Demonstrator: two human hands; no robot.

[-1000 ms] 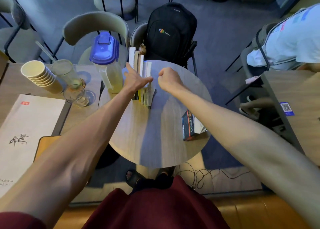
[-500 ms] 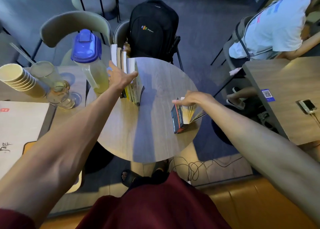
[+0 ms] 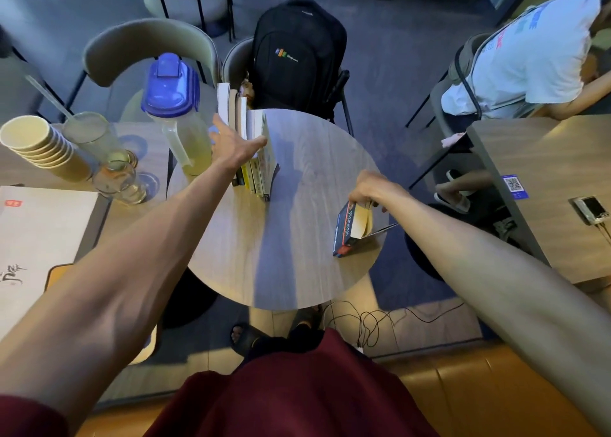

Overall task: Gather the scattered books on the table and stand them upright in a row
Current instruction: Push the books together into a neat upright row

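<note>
Several books stand upright in a row (image 3: 256, 145) at the far left of the round wooden table (image 3: 297, 271). My left hand (image 3: 233, 144) rests on top of that row, fingers spread across the page edges and thumb on the right-hand book. A dark blue book with a red and white spine (image 3: 347, 230) sits near the table's right edge, tipped up on its edge with its pages fanning open. My right hand (image 3: 372, 188) grips its top corner.
A jug with a blue lid (image 3: 173, 106), glasses (image 3: 115, 179) and stacked paper cups (image 3: 36, 145) stand on the left table. A black backpack (image 3: 297, 53) sits on a chair behind the round table. A seated person (image 3: 529, 56) is at the right. Cables (image 3: 370, 324) lie on the floor.
My right hand left the upright row, crossed to the right edge of the table and took hold of the lying dark blue book, tipping it up. My left hand stayed on the row.
</note>
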